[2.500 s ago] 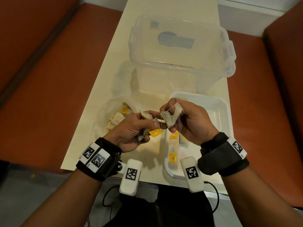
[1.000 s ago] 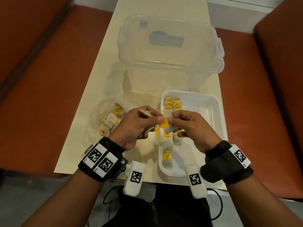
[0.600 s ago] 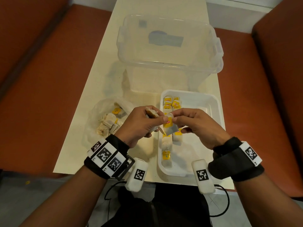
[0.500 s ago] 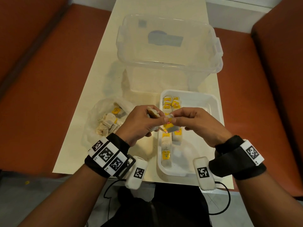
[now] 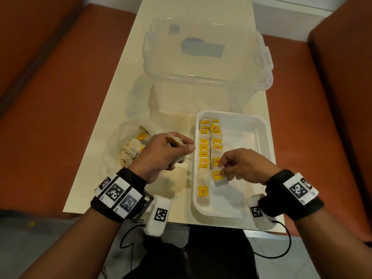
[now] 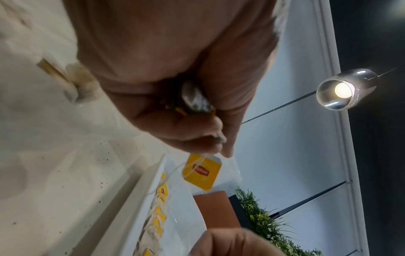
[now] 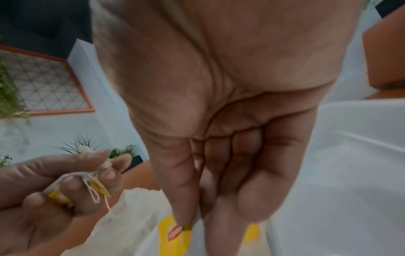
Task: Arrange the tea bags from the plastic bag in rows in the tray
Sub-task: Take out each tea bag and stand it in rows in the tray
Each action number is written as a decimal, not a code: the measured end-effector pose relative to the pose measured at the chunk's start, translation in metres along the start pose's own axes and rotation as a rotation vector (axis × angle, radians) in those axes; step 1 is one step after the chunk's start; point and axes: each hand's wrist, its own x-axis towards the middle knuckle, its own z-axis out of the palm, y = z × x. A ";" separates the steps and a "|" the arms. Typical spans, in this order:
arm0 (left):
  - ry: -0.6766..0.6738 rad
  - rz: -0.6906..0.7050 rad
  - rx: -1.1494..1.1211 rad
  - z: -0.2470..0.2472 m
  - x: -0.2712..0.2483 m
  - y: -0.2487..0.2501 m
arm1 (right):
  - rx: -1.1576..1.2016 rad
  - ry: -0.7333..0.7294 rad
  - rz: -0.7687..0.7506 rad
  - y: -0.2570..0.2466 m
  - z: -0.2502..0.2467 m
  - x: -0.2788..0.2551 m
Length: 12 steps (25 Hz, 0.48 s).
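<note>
Two rows partly filled along the white tray's left side. Right hand pinching a tea bag at the second row's near end; left hand clutching spare tea bags; more left in the plastic bag.

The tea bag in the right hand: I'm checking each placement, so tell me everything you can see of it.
The tea bag is a pale, slightly crumpled paper pouch with a yellow tag bearing a small red logo lying over it. The right hand pinches its upper edge between thumb and fingertips. It hangs tilted over the white tray, at the near end of the second row, beside the first row's bags. Whether it touches the tray floor cannot be told.
</note>
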 end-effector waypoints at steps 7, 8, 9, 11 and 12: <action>0.053 -0.020 -0.038 -0.007 -0.001 -0.004 | 0.108 0.045 0.192 0.013 0.017 0.030; 0.054 -0.020 -0.042 -0.008 -0.001 -0.005 | 0.134 0.053 0.206 0.014 0.017 0.031; 0.056 -0.020 -0.047 -0.008 -0.001 -0.005 | 0.150 0.057 0.216 0.013 0.017 0.032; 0.061 -0.024 -0.057 -0.008 -0.001 -0.004 | 0.165 0.061 0.231 0.012 0.017 0.032; 0.062 -0.026 -0.060 -0.008 -0.001 -0.004 | 0.172 0.061 0.239 0.012 0.017 0.032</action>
